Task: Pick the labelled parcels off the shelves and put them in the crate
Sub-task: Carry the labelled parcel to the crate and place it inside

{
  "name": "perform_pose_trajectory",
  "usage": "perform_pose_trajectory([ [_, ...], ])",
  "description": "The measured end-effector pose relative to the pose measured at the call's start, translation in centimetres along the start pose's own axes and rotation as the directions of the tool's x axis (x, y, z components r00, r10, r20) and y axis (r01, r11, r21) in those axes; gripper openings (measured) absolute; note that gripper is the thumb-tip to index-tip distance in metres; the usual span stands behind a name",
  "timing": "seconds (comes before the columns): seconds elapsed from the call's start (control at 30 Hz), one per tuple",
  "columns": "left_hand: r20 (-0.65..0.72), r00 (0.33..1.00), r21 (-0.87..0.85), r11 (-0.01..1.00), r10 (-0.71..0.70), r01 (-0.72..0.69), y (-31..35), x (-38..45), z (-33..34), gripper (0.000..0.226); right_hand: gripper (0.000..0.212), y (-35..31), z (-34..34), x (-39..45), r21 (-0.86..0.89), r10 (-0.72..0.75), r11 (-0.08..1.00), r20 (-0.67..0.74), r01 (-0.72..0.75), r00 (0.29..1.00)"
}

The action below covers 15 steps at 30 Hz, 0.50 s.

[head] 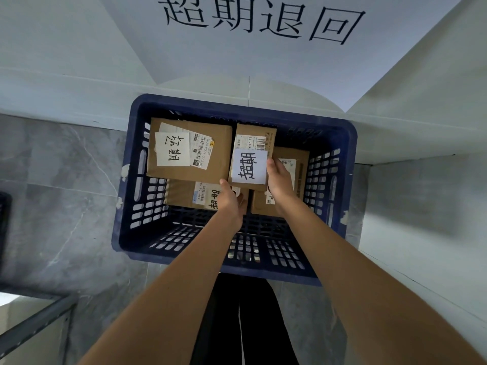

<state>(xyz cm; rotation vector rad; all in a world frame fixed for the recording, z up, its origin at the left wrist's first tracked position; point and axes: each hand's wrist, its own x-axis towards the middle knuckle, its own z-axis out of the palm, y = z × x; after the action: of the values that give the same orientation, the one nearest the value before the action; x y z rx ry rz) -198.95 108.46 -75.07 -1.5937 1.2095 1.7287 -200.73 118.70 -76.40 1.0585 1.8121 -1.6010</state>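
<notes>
A: Parcel [251, 156], cardboard with a white handwritten label, is held over the far right part of a dark blue crate [131, 180] that stands on the grey tiled floor [52, 193] against a white wall. The left hand [232, 204] grips its near left corner; the right hand [280, 180] clasps its right edge, fingers curled round the box.

B: So both hands are holding it, neither one free?

A: Both are on the same box. It sits above the others, not yet let go. A larger labelled box [189, 151] fills the crate's far left corner, another labelled box [192, 194] lies partly under it toward the crate's middle, and a fourth box [290, 185] lies under the held one by the right wall.

B: Which step is this, then?

A: By the look of it, the placing step: the box has reached the crate and only needs setting down. The near half of the crate floor shows bare lattice.

B: And the next move?

A: Probably lowering it level onto the box beneath, beside the large one, then loosening both grips. A tilt could let it slide toward the near side. A sheet with large black characters [261, 19] hangs on the wall above.
</notes>
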Motion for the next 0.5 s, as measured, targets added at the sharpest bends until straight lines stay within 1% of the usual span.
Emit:
perform_pose_trajectory([
  [0.07,-0.043,0.999,0.168,0.986,0.028,-0.02,0.0,0.3,-0.4,0.058,0.048,0.1,-0.1,0.1,-0.006,-0.004,1.0,-0.003,0.004,1.0],
  [0.1,-0.059,0.996,0.271,0.962,0.063,-0.044,0.0,0.5,-0.7,0.06,0.048,0.0,-0.2,0.0,-0.012,-0.005,1.0,0.0,0.005,1.0],
  [0.17,-0.032,0.985,0.48,0.867,0.168,-0.132,0.0,0.3,-1.5,0.058,0.051,-0.3,-0.2,-0.2,-0.018,-0.004,1.0,0.005,0.004,1.0],
  [0.2,0.014,0.973,0.586,0.787,0.23,-0.195,0.0,0.2,-1.9,0.056,0.054,-0.5,-0.1,-0.3,-0.019,0.006,1.0,0.003,-0.006,1.0],
  [0.27,0.118,0.926,0.758,0.57,0.358,-0.317,0.0,-0.3,-3.0,0.052,0.058,-0.8,-0.1,-0.7,-0.041,0.0,0.999,-0.014,-0.001,1.0],
  [0.33,0.192,0.867,0.862,0.345,0.459,-0.373,0.2,-1.3,-4.1,0.048,0.057,-1.0,-0.2,-1.6,-0.124,-0.082,0.989,-0.045,0.076,0.996],
  [0.4,0.251,0.801,0.912,0.145,0.543,-0.384,0.9,-2.6,-4.9,0.044,0.055,-1.1,-0.5,-3.1,-0.236,-0.213,0.952,-0.059,0.194,0.975],
  [0.5,0.339,0.708,0.922,-0.069,0.619,-0.382,2.4,-4.9,-6.0,0.041,0.055,-1.8,-1.1,-5.3,-0.436,-0.361,0.842,-0.016,0.318,0.932],
])
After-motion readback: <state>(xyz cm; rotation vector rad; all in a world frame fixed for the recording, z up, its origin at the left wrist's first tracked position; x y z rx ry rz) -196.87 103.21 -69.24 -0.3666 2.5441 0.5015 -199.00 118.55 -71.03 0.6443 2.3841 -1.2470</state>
